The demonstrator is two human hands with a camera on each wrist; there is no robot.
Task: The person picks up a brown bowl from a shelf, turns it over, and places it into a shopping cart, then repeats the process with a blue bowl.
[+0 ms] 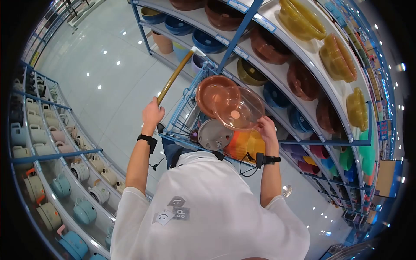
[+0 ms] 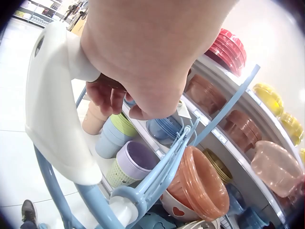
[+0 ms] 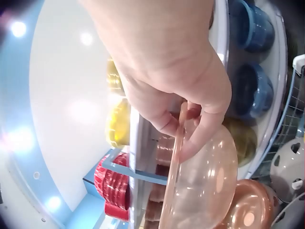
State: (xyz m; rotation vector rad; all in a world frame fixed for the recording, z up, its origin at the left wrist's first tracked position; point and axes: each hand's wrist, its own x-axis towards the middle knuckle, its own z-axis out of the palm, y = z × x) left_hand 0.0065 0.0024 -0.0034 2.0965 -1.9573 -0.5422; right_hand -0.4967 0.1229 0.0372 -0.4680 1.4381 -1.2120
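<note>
Left hand (image 1: 153, 115): curled round the cart handle (image 1: 175, 76), well apart from the right;
Right hand (image 1: 267, 129): pinched the rim of a clear basin (image 1: 247, 106);
Shopping cart (image 1: 175, 121): stood beneath the clear basin, which overlapped a brown basin (image 1: 206, 97) in the head view;
Shelves (image 1: 303, 48): bore more basins alongside.
</note>
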